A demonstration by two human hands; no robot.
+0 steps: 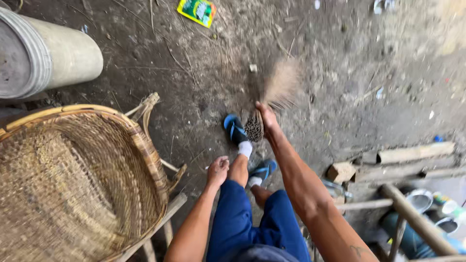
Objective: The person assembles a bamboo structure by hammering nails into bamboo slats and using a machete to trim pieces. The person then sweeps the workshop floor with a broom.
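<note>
My right hand (267,119) is stretched forward and grips the bound end of a short straw hand broom (276,92). Its bristles fan out, blurred, over the dirt ground (340,73). My left hand (218,170) hangs loosely curled near my left knee and holds nothing. Below the broom my feet show in blue flip-flops (235,128) and white socks, with blue trousers (242,218) under them.
A large woven bamboo basket (145,150) rests on a wooden frame at the left. Behind it lies a pale cylindrical drum (63,53). A green packet (196,10) lies on the ground at the top. Wooden planks (412,155), poles and metal pots sit at the right.
</note>
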